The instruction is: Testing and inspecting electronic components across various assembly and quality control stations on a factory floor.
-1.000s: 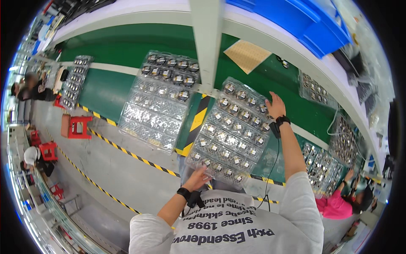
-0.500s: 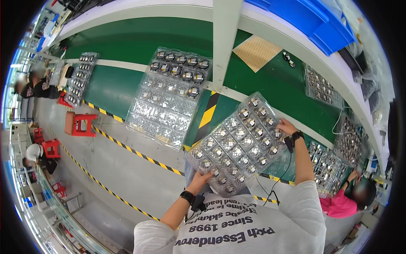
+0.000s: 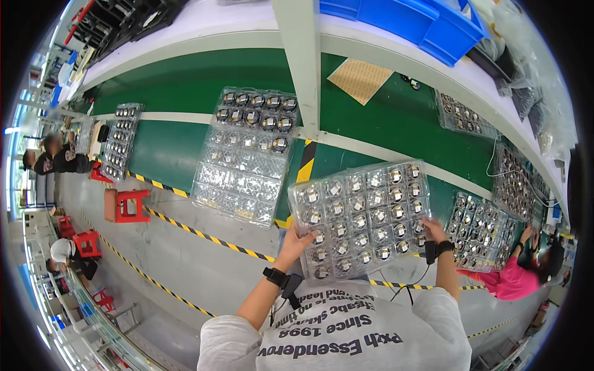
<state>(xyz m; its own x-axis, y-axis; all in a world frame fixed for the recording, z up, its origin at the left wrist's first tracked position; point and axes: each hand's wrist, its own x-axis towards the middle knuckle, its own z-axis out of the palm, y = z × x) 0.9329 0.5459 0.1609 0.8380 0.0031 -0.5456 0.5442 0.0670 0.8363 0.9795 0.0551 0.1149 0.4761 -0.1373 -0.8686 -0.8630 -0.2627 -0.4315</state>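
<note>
I hold a clear plastic blister tray (image 3: 359,216) filled with several round metal parts, lifted off the green conveyor belt (image 3: 167,151) and close to my chest. My left hand (image 3: 298,240) grips its lower left edge; a black band sits on that wrist. My right hand (image 3: 433,230) grips its right edge, with a dark wrist strap and a cable hanging from it. On the belt to the left lies a second clear tray (image 3: 247,154), its far rows filled and its near rows empty.
More filled trays lie on the belt at the far left (image 3: 120,141) and at the right (image 3: 479,230). A white post (image 3: 303,68) stands over the belt. Blue bins (image 3: 421,21) sit on the shelf behind. Red stools (image 3: 127,205) stand on the floor; a person in pink (image 3: 513,278) works at right.
The tray lay on the belt under both hands a second ago. I have lifted it off and pulled it toward me, turning it level in front of my chest.
</note>
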